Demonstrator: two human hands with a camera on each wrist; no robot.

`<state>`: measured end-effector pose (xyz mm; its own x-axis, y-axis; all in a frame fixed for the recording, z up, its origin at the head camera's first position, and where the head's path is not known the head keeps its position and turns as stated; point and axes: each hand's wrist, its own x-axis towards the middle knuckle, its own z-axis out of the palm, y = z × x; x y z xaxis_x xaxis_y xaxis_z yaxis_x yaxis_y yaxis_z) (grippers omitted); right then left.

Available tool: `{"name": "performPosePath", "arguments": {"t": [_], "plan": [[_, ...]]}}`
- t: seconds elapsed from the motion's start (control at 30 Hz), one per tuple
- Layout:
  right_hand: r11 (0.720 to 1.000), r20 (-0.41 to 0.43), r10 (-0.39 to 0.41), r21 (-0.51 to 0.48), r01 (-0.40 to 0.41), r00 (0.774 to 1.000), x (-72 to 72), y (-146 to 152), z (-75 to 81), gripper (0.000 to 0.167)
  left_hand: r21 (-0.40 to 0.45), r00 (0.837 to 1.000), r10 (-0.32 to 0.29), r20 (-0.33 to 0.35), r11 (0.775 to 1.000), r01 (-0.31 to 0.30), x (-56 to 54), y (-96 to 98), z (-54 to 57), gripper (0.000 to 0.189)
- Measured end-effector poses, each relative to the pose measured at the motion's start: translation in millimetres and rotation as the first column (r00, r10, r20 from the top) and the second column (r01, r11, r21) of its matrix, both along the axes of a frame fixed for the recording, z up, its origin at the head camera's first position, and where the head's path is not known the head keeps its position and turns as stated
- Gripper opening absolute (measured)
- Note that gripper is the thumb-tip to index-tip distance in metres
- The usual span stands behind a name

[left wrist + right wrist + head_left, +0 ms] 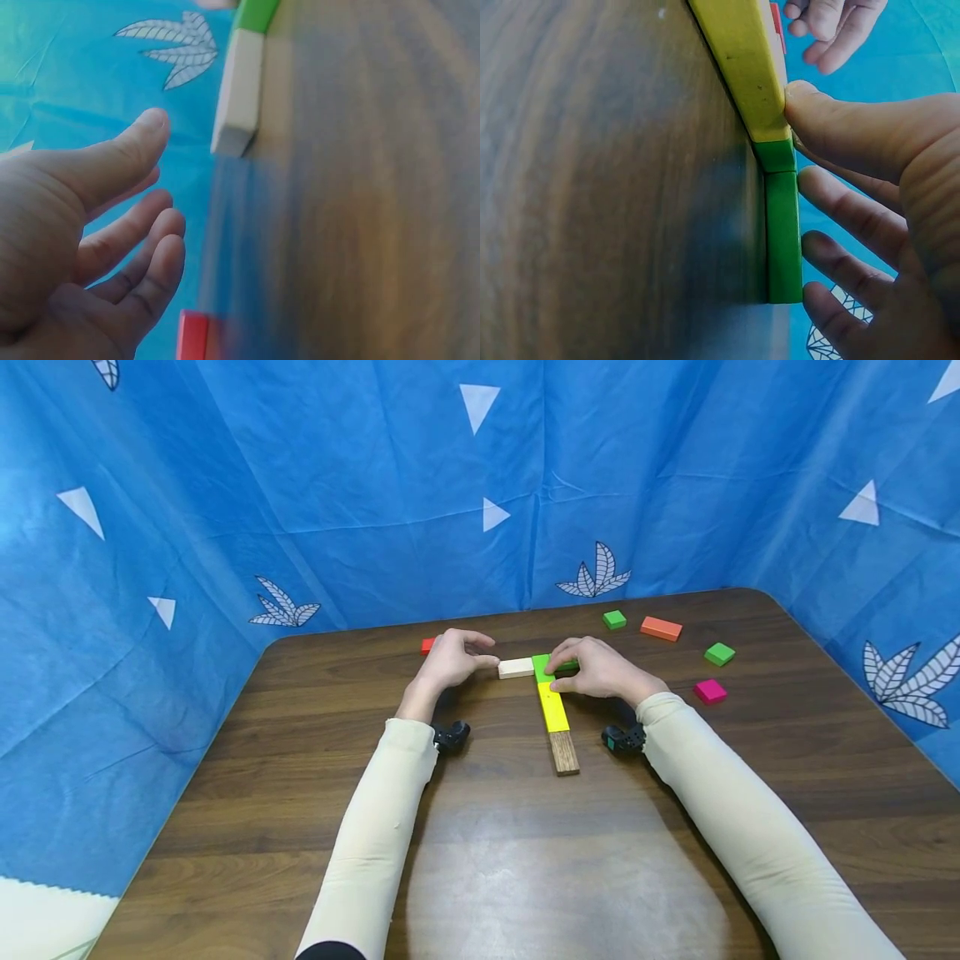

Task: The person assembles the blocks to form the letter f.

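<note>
Wooden blocks form a T on the table. A brown block (564, 753) is its near end, then a yellow block (555, 712), then a green block (542, 667). A white block (516, 669) extends to the left from there, and another green block (784, 236) to the right, partly behind my right hand (596, 670). The right thumb touches the yellow block and the fingers rest lightly along the green ones. My left hand (450, 662) hovers beside the white block's left end, fingers loosely bent, with a gap visible in the left wrist view.
Behind my left hand lies a red block (427, 646), partly covered. Toward the back right are a small green block (614, 619), an orange block (661, 628), another small green block (719, 654) and a magenta block (709, 692). A blue curtain (405, 485) surrounds the table.
</note>
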<state>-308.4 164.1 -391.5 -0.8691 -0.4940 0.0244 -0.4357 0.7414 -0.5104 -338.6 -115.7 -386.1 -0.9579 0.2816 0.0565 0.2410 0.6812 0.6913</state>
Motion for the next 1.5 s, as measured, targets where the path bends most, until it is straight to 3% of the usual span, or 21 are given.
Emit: {"name": "performPosePath", "arguments": {"t": [0.37,0.63,0.77,0.9,1.03,1.27,1.5], "plan": [[1.0,0.018,-0.015,0.0,0.015,1.0,-0.9,1.7,1.4,0.03,0.031,0.989,0.138,-0.047,0.99,-0.137,-19.0,-36.3,1.0,0.038],[1.0,0.023,-0.005,-0.018,0.006,1.0,1.2,0.2,2.5,0.029,0.006,0.981,0.173,-0.083,0.985,-0.173,-26.5,-55.8,-4.7,0.044],[1.0,0.022,-0.005,-0.017,0.006,1.0,0.7,0.3,2.4,0.029,-0.036,0.977,0.194,-0.085,0.98,-0.198,-30.2,-59.2,-6.7,0.048],[1.0,0.02,-0.009,-0.011,0.009,1.0,0.8,-0.1,1.8,0.03,-0.037,0.97,0.243,-0.011,0.969,-0.243,-30.1,-60.3,-9.7,0.049],[1.0,0.019,-0.009,-0.007,0.009,1.0,0.5,-0.3,0.9,0.03,-0.024,0.953,0.302,0.039,0.953,-0.301,-29.6,-59.8,-13.6,0.054],[1.0,0.018,-0.011,-0.002,0.011,1.0,-1.1,0.2,-0.1,0.029,-0.058,0.927,0.373,0.041,0.927,-0.371,-30.7,-57.2,-16.5,0.073],[1.0,0.031,-0.018,-0.014,0.019,0.999,1.5,-0.3,-0.3,0.029,-0.143,0.927,0.375,0.03,0.919,-0.367,-31.4,-52.0,-13.5,0.075]]}}
